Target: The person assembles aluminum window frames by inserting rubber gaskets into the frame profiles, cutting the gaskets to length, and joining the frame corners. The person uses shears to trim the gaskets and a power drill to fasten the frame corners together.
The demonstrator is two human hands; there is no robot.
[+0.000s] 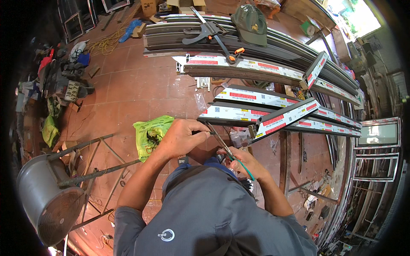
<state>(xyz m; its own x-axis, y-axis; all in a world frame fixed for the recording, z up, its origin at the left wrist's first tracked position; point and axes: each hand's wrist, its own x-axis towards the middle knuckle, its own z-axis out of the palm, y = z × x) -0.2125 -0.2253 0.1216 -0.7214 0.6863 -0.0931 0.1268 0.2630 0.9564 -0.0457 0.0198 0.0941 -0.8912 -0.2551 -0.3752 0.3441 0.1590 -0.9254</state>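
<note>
In front of my body, my right hand [243, 163] is closed around a pair of scissors [221, 140] with green handles. Their long blades point up and to the left, past the cut ends of the profiles. My left hand [183, 136] is closed in a pinch beside the blade tips. Between its fingertips shows a thin dark strip [200, 132], mostly hidden by the fingers. Just beyond both hands lie dark metal profiles [232, 113] with white and red protective film. A shorter filmed profile [285, 119] rests slantwise across them.
A yellow-green plastic bag [147, 132] stands on the tiled floor by my left forearm. A grey drum fan [47, 196] on a metal frame is at the left. Farther off, a clamp [207, 32] and a green cap [250, 25] lie on stacked profiles. Framed panels [378, 133] stand at right.
</note>
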